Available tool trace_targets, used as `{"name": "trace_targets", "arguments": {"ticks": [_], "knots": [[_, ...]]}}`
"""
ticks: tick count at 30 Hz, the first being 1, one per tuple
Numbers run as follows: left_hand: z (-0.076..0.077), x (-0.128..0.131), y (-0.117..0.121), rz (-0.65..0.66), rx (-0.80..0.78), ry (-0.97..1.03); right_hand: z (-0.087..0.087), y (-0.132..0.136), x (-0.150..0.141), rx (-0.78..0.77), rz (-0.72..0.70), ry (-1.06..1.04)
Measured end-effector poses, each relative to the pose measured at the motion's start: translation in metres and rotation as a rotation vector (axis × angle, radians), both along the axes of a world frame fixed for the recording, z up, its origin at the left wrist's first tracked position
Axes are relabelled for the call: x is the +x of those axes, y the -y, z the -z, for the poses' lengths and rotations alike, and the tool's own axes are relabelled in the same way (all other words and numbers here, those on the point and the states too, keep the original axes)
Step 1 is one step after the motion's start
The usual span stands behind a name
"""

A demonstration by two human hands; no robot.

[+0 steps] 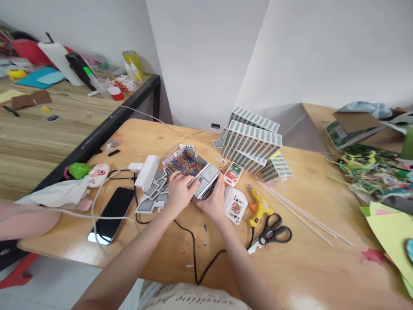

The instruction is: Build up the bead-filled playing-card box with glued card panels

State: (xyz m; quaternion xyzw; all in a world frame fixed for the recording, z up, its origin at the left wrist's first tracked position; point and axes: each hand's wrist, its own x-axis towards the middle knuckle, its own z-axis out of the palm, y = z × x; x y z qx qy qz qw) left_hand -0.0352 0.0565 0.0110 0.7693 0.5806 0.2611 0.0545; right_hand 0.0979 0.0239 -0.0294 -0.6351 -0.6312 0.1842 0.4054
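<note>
My left hand point(179, 189) and my right hand point(213, 201) are both closed around the sides of a small piece built from grey-backed playing cards point(208, 177). Its underside is hidden by my fingers. Right behind it, touching or joined to it, sits an open card-walled box point(204, 162) with a multicoloured speckled inside. Loose playing cards point(145, 206) lie left of my left hand. Beside my right hand rest a fanned pile of cards with a king on top point(236, 207) and a red-and-green card pack point(233, 173).
Stacked card boxes point(251, 140) stand at the back. To the right lie a yellow glue gun point(260, 207), black-handled scissors point(275, 229) and clear glue sticks point(300, 209). A phone point(112, 213), white block point(147, 172) and cables are at left. Another person's arm point(29, 221) reaches in there.
</note>
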Motion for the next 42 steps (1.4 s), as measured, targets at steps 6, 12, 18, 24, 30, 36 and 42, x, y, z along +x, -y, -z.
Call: {"name": "trace_targets", "arguments": {"ticks": [6, 12, 18, 24, 30, 36, 42], "knots": [[-0.001, -0.001, 0.002, -0.002, -0.008, -0.060, 0.003, -0.001, 0.001, 0.007, -0.014, 0.007], [-0.025, 0.002, -0.012, 0.004, -0.241, -0.301, 0.005, -0.002, 0.004, -0.004, -0.043, 0.011], [-0.031, 0.021, -0.035, -0.036, -0.415, -0.213, 0.005, -0.002, 0.002, 0.009, -0.032, -0.015], [-0.022, 0.026, -0.032, -0.071, -0.447, -0.259, 0.007, -0.002, 0.000, 0.042, -0.028, 0.004], [-0.021, 0.027, -0.030, -0.067, -0.418, -0.270, 0.010, -0.002, 0.001, 0.047, -0.042, 0.021], [-0.023, 0.026, -0.036, -0.049, -0.486, -0.226, 0.006, -0.002, 0.001, 0.027, -0.053, 0.032], [-0.022, 0.026, -0.037, -0.014, -0.525, -0.217, 0.008, -0.002, 0.000, 0.028, -0.057, 0.031]]}}
